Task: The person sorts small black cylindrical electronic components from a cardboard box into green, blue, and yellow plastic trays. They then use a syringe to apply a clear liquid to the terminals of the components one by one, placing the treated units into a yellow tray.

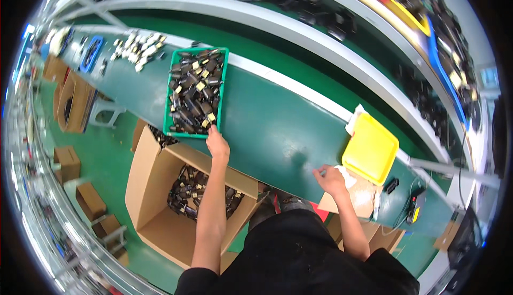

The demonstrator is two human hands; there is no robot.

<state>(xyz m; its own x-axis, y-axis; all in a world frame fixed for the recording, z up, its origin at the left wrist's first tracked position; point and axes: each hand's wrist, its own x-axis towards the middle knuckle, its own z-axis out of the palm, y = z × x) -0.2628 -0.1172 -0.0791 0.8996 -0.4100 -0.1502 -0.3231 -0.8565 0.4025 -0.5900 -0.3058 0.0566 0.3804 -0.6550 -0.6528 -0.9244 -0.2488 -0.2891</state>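
Observation:
A green plastic crate (pixel 226 76) on the green workbench holds many small dark pieces (pixel 192 94), several with cream-coloured ends. At its near right corner is my left hand (pixel 218 145), fingers drawn together against the pieces; what they pinch is too small to make out. My right hand (pixel 332 180) hovers over the bench's near edge, its fingers curled, with something small and greyish perhaps between thumb and forefinger. Beside it lie a crumpled white sheet (pixel 347 176) and a piece of cardboard (pixel 359 199). A shallow yellow tray (pixel 371 148) sits just beyond.
Below the bench at left stands an open cardboard box (pixel 147 188) with more dark pieces inside. White pieces (pixel 140 48) and a blue tray (pixel 92 54) lie at the far left. A black device (pixel 416 207) with a cable is at right. Shelves (pixel 267 20) run behind.

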